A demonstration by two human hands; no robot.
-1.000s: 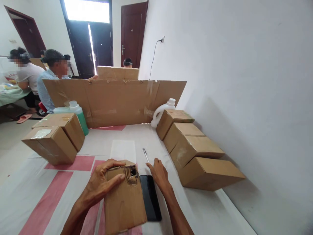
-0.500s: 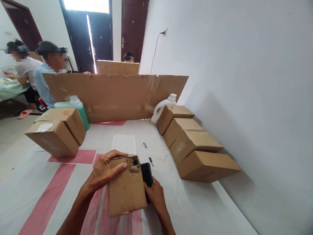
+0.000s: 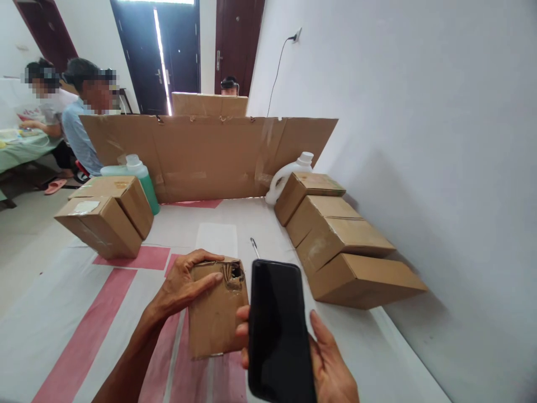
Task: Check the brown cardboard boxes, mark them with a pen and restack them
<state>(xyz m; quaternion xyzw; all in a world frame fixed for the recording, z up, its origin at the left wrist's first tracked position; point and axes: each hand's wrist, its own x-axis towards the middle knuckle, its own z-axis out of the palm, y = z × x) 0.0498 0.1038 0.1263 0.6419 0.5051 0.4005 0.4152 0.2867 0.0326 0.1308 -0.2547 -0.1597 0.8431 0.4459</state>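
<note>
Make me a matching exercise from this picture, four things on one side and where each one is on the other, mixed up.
Things:
1. black smartphone
2. small torn brown cardboard box
3. silver pen
4. white plastic jug

Places:
A. lying on the white table cover beyond the box
B. gripped by the left hand
C. behind the row of cardboard boxes by the wall
D. raised in the right hand

Pairs: 1-D, 2-B, 3-A, 4-C

Single head view, looking forward-down over table (image 3: 62, 313), close to hands.
</note>
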